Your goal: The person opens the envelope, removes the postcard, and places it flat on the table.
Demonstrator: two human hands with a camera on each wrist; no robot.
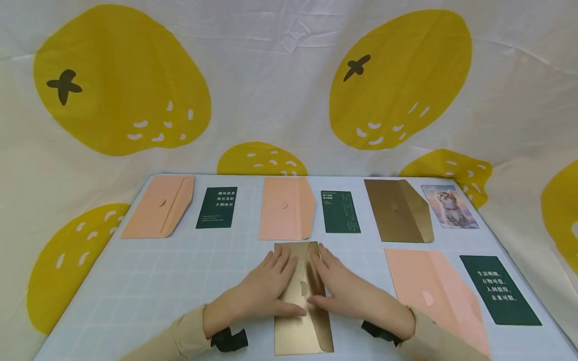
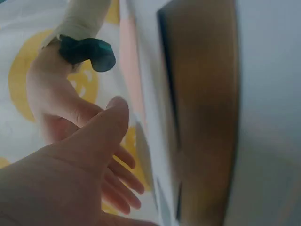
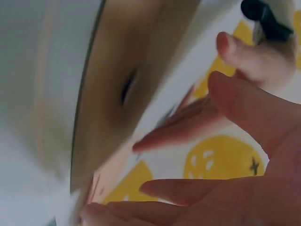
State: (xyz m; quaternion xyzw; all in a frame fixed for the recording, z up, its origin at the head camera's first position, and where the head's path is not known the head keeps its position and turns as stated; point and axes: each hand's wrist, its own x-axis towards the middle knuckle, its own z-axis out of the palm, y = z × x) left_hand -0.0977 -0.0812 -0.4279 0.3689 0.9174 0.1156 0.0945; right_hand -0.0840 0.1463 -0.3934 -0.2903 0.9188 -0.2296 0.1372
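A gold envelope (image 1: 293,337) lies lengthwise near the front of the table, its flap (image 1: 319,323) along the right side folded over the body. On the envelope's left half is my left hand (image 1: 266,286), fingers extended, thumb pointing right across it. My right hand (image 1: 345,288) is at the flap's right edge, with straight fingers pointing away and the thumb over the flap. Neither hand grips anything. Both wrist views show outstretched fingers and the envelope blurred beside them (image 2: 202,94).
Behind lie two pink envelopes (image 1: 149,208) (image 1: 277,210), a brown-gold envelope (image 1: 390,213), two green cards (image 1: 217,208) (image 1: 340,213) and a kitten card (image 1: 451,206). At right are another pink envelope (image 1: 417,273) and green card (image 1: 501,311). A fruit-print cloth (image 1: 271,90) hangs behind.
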